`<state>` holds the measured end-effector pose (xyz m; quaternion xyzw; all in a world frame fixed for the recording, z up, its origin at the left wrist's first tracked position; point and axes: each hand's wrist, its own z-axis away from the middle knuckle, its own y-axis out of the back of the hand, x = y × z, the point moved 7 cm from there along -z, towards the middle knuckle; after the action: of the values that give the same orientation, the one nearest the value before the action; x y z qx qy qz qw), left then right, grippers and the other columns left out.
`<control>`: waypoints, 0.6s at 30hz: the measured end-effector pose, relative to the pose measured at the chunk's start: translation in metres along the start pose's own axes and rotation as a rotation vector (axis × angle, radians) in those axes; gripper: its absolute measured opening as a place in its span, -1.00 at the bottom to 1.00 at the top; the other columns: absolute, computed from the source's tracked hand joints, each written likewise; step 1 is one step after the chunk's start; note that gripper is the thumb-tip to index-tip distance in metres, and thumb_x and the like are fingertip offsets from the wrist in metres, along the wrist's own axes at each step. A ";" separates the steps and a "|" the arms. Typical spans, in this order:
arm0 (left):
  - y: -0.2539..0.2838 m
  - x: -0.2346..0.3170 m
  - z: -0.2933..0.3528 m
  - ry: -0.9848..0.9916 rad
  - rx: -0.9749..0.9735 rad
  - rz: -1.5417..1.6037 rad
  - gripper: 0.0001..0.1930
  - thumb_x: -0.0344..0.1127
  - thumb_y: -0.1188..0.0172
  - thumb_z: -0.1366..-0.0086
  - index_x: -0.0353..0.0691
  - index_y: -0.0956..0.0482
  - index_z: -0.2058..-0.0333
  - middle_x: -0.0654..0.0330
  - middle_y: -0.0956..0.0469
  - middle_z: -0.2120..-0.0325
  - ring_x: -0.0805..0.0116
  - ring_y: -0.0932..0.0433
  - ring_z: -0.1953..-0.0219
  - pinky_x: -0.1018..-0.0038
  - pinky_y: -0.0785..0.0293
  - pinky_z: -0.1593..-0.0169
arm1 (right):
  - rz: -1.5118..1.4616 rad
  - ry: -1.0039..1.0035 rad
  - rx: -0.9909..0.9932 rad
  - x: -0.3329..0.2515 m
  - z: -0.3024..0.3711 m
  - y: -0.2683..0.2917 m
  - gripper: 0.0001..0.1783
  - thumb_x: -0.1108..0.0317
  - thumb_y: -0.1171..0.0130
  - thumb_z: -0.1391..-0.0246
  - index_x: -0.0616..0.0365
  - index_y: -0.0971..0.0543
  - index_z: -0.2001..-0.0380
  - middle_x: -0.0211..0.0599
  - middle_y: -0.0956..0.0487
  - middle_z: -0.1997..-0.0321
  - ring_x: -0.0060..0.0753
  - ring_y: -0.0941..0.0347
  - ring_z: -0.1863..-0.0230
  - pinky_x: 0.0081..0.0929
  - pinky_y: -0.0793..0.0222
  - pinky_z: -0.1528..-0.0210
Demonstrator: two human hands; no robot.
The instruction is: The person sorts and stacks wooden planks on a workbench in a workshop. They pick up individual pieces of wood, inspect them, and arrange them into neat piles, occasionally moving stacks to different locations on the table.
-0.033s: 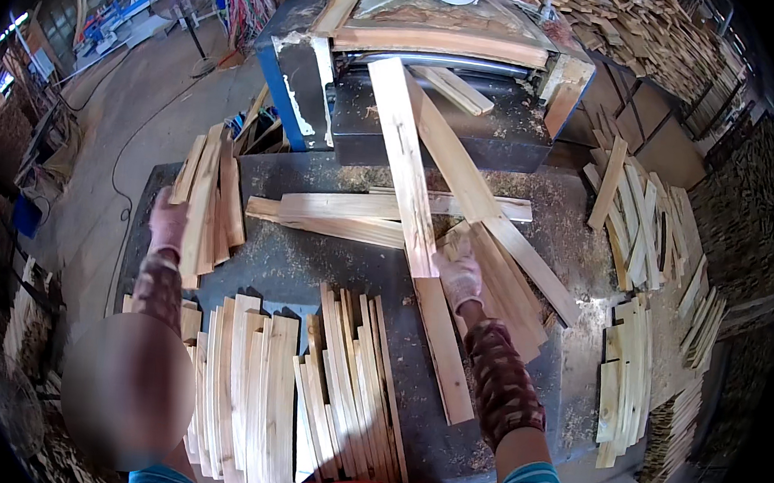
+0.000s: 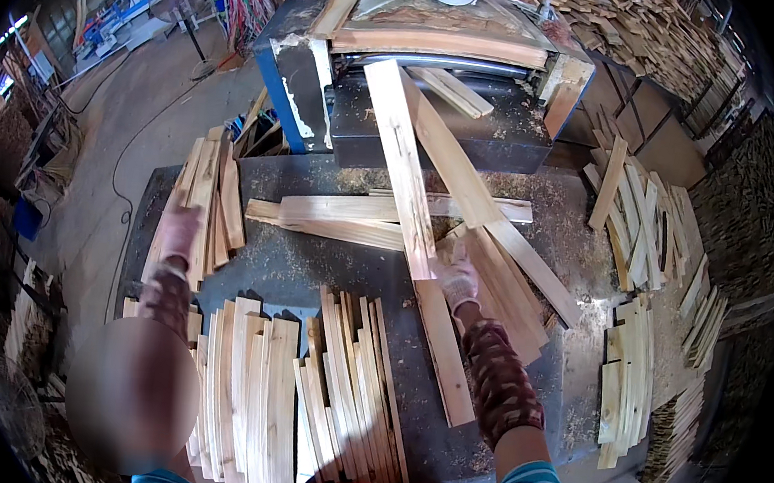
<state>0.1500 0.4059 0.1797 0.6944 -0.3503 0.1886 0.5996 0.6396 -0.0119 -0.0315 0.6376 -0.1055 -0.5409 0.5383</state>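
My left gloved hand (image 2: 183,231) lies over the small pile of wooden slats (image 2: 225,204) on the table's left side, its fingers stretched along the wood. A slat (image 2: 159,245) shows just outside that hand. At mid-table, my right gloved hand (image 2: 458,273) is closed at the near end of a long pale board (image 2: 399,155), whose far end rests toward the machine. Part of the fingers is hidden there. Beneath and beside the right hand lie a shorter board (image 2: 444,357), a crossing board (image 2: 453,169) and several wider boards (image 2: 502,293).
A planer-like machine (image 2: 443,131) with a roller stands at the far side of the dark, sawdust-strewn table (image 2: 284,260). Rows of slats (image 2: 250,386) lie near me. More slats (image 2: 625,382) are stacked at right, and a large wood heap (image 2: 644,43) stands behind.
My left hand has shifted right from the pile's outer edge onto the slats, and a slat now shows to its left. My right hand and the long board have moved only slightly.
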 end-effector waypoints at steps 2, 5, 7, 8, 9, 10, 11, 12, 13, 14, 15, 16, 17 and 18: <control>-0.071 0.021 0.047 0.090 -0.244 0.527 -0.56 -0.31 -0.14 -0.33 -0.20 -0.41 -0.16 0.20 -0.59 0.25 0.31 -0.58 0.25 0.35 -0.55 0.11 | -0.061 -0.055 -0.145 -0.014 0.012 0.004 0.07 -0.20 -0.20 0.02 -0.06 0.00 -0.47 0.00 -0.18 -0.47 -0.04 -0.06 -0.48 -0.27 -0.07 -0.43; -0.206 0.075 0.143 0.448 -0.792 1.232 -0.60 -0.23 -0.08 -0.38 -0.17 -0.44 -0.15 0.19 -0.61 0.25 0.24 -0.60 0.22 0.32 -0.54 0.01 | -0.182 -0.109 -0.207 0.004 -0.002 -0.003 -0.04 -0.10 -0.18 0.01 -0.02 -0.13 -0.42 -0.01 -0.28 -0.40 -0.05 -0.20 -0.41 -0.32 -0.16 -0.39; -0.244 0.053 0.167 0.384 -1.020 1.385 -0.55 -0.23 -0.11 -0.36 -0.19 -0.40 -0.20 0.15 -0.59 0.20 0.23 -0.56 0.11 0.21 -0.46 -0.13 | -0.319 -0.052 -0.372 -0.050 0.002 -0.009 -0.16 -0.03 -0.15 -0.01 0.02 -0.27 -0.35 -0.01 -0.39 -0.32 -0.07 -0.32 -0.32 -0.37 -0.23 -0.34; -0.255 0.052 0.179 0.282 -1.056 1.371 -0.50 -0.24 -0.13 -0.35 -0.20 -0.36 -0.23 0.12 -0.58 0.15 0.23 -0.53 0.01 0.17 -0.40 -0.19 | -0.379 -0.037 -0.450 -0.069 0.011 -0.008 -0.22 0.00 -0.14 -0.01 0.04 -0.34 -0.32 0.00 -0.44 -0.27 -0.08 -0.38 -0.28 -0.40 -0.26 -0.31; -0.275 0.078 0.195 0.303 -1.049 1.320 -0.47 -0.20 -0.17 -0.33 -0.20 -0.35 -0.23 0.11 -0.57 0.13 0.19 -0.53 0.00 0.16 -0.42 -0.18 | -0.350 0.007 -0.330 -0.073 0.015 0.008 -0.42 0.14 -0.15 -0.04 0.15 -0.52 -0.13 -0.13 -0.61 -0.07 -0.12 -0.53 -0.04 -0.41 -0.38 -0.15; -0.297 0.133 0.211 0.364 -1.022 1.226 -0.44 -0.17 -0.20 -0.32 -0.21 -0.33 -0.24 0.10 -0.57 0.10 0.16 -0.53 -0.01 0.15 -0.44 -0.16 | -0.738 -0.006 -0.324 -0.040 0.010 0.013 -0.50 0.16 -0.16 -0.06 0.18 -0.55 -0.05 -0.17 -0.63 0.00 -0.15 -0.54 0.04 -0.42 -0.41 -0.09; -0.309 0.193 0.227 0.392 -1.004 1.114 -0.41 -0.13 -0.24 -0.30 -0.21 -0.32 -0.24 0.10 -0.56 0.07 0.12 -0.53 -0.03 0.15 -0.46 -0.15 | -1.128 0.000 -0.289 0.006 0.007 0.012 -0.58 0.18 -0.18 -0.09 0.20 -0.59 0.04 -0.22 -0.66 0.08 -0.17 -0.56 0.12 -0.42 -0.43 -0.02; -0.300 0.210 0.229 0.424 -0.919 1.008 -0.37 -0.10 -0.28 -0.29 -0.22 -0.31 -0.24 0.09 -0.56 0.04 0.09 -0.53 -0.04 0.14 -0.48 -0.13 | -1.001 0.118 -0.200 -0.009 0.020 0.023 -0.59 0.13 -0.13 -0.17 0.22 -0.58 0.05 -0.24 -0.66 0.11 -0.21 -0.56 0.16 -0.40 -0.45 0.01; -0.290 0.222 0.227 0.449 -0.842 0.922 -0.33 -0.06 -0.31 -0.27 -0.22 -0.30 -0.24 0.08 -0.55 0.01 0.05 -0.53 -0.05 0.13 -0.50 -0.12 | -0.868 0.228 -0.100 -0.033 0.037 0.038 -0.58 0.08 -0.08 -0.26 0.24 -0.58 0.06 -0.26 -0.66 0.15 -0.25 -0.56 0.19 -0.39 -0.47 0.04; -0.288 0.227 0.227 0.497 -0.837 1.219 -0.34 -0.06 -0.33 -0.26 -0.26 -0.33 -0.21 0.09 -0.57 0.02 0.13 -0.56 -0.04 0.14 -0.50 -0.14 | -1.019 0.144 -0.303 -0.051 0.044 0.041 -0.51 0.01 -0.06 -0.27 0.23 -0.55 0.01 -0.22 -0.65 0.12 -0.26 -0.55 0.15 -0.38 -0.47 0.01; -0.296 0.229 0.226 0.518 -0.918 1.353 -0.39 -0.07 -0.31 -0.28 -0.27 -0.37 -0.18 0.09 -0.58 0.05 0.17 -0.57 -0.02 0.18 -0.51 -0.13 | -1.158 0.052 -0.493 -0.063 0.051 0.044 -0.44 -0.06 -0.04 -0.28 0.23 -0.53 -0.05 -0.19 -0.64 0.08 -0.27 -0.54 0.10 -0.38 -0.46 -0.02; -0.306 0.247 0.232 0.531 -1.035 1.488 -0.44 -0.09 -0.29 -0.30 -0.28 -0.40 -0.15 0.09 -0.59 0.07 0.22 -0.58 0.00 0.21 -0.52 -0.12 | -1.292 -0.052 -0.652 -0.058 0.058 0.049 -0.38 -0.13 -0.02 -0.29 0.23 -0.50 -0.10 -0.16 -0.63 0.05 -0.28 -0.53 0.06 -0.38 -0.46 -0.05; -0.311 0.251 0.239 0.560 -1.031 1.489 -0.48 -0.09 -0.27 -0.31 -0.27 -0.42 -0.13 0.09 -0.60 0.07 0.23 -0.59 0.00 0.24 -0.53 -0.11 | -1.828 0.150 -0.865 -0.041 0.051 0.055 -0.27 -0.25 0.03 -0.27 0.21 -0.48 -0.14 -0.15 -0.63 0.06 -0.22 -0.54 0.00 -0.25 -0.45 -0.11; -0.308 0.248 0.241 0.592 -1.001 1.482 -0.51 -0.09 -0.26 -0.32 -0.26 -0.45 -0.11 0.10 -0.60 0.08 0.24 -0.59 0.01 0.26 -0.54 -0.09 | -1.909 0.010 -0.669 -0.028 0.042 0.065 -0.25 -0.29 0.04 -0.25 0.20 -0.49 -0.12 -0.15 -0.63 0.06 -0.18 -0.54 0.00 -0.20 -0.46 -0.11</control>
<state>0.5008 0.1200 0.0823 -0.1200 -0.5765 0.5183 0.6202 0.6241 -0.0418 0.0430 0.2741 0.6080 -0.7444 0.0323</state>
